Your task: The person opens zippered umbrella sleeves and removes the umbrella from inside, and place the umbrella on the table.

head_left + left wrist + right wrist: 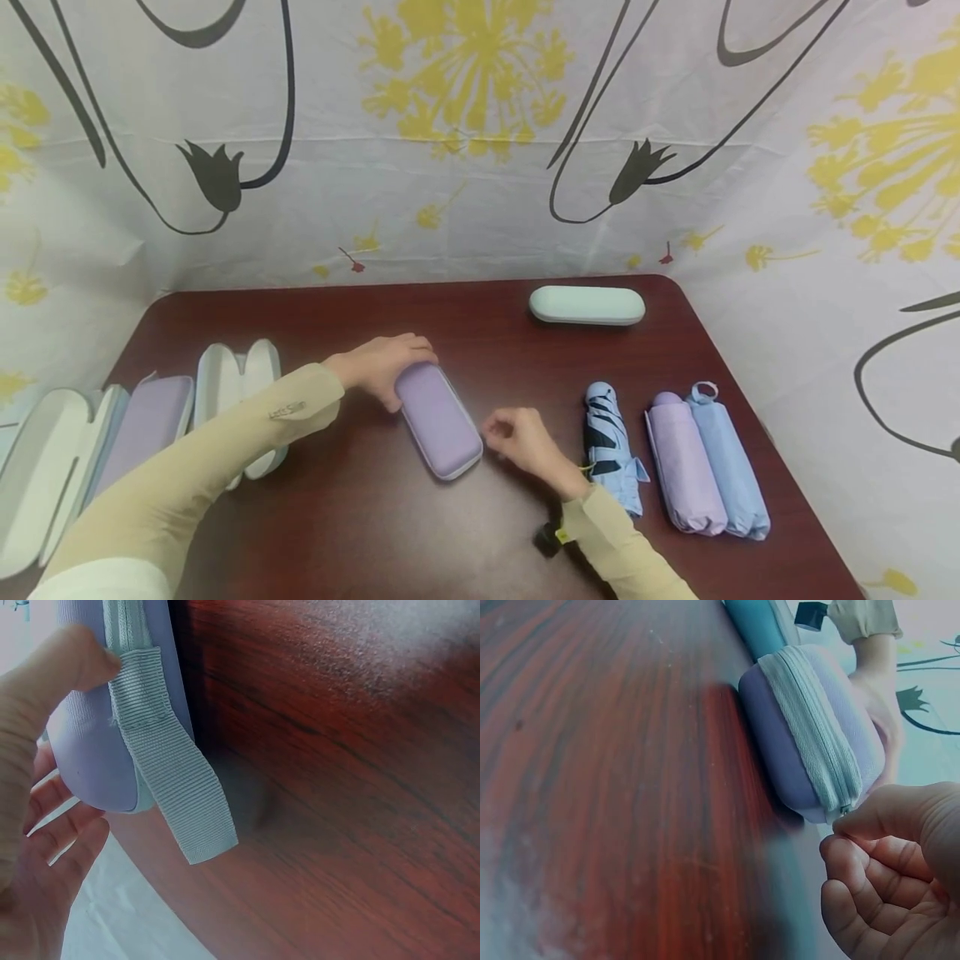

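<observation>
A closed purple zippered case (441,421) lies on the table between the two hands. My left hand (386,367) holds its far end, with the thumb on the side next to the zip in the left wrist view. A pale ribbed fabric tab (180,780) hangs off that end. At the near right corner of the case is my right hand (525,442). In the right wrist view its thumb and index finger pinch the small zipper pull (844,811), mostly hidden by the fingertips; the other fingers are curled. The pale zip (810,724) looks done up along the visible side.
A mint-green glasses case (587,306) lies at the back right. Folded umbrellas lie at the right: a blue patterned one (611,442), a purple one (684,467) and a light blue one (729,471). Open white cases (217,379) and a purple case (168,400) stand at the left.
</observation>
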Demonstrator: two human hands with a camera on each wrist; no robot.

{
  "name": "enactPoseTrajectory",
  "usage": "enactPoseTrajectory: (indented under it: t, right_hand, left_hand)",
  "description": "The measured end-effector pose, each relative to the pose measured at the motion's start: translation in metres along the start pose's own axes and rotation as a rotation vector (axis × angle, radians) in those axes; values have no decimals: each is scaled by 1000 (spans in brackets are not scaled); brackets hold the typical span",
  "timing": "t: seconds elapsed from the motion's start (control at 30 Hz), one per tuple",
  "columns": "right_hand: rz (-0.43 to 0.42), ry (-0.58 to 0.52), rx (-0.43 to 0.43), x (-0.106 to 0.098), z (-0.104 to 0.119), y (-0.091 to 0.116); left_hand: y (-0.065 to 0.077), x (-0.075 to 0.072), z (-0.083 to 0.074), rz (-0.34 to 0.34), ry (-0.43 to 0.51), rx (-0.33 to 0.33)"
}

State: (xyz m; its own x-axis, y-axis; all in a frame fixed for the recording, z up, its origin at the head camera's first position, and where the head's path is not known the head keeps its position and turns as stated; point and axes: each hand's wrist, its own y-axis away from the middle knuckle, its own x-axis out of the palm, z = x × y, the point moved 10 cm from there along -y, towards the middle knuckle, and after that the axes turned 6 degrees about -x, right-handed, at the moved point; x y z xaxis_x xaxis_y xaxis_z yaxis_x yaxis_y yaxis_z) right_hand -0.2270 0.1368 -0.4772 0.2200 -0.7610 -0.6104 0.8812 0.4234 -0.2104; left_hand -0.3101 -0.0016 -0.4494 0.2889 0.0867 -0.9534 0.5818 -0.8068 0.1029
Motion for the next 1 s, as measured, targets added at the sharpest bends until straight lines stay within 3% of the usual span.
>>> enactPoseTrajectory:
  t: [0.37,0.6,0.83,1.0]
  right_hand:
    - [-15,18,-20,-8,-3,9]
    - [-64,83,-70,-15,0,13]
    - [-109,94,-12,-20,-3,15]
    - [-123,92,15,-19,-5,18]
  left_hand:
    - [8,-4,6,-60,15,-38]
    - [13,-4,9,-89,14,-83]
    - [22,-3,16,-140,41,-188]
    - [28,-3,16,-204,34,-218]
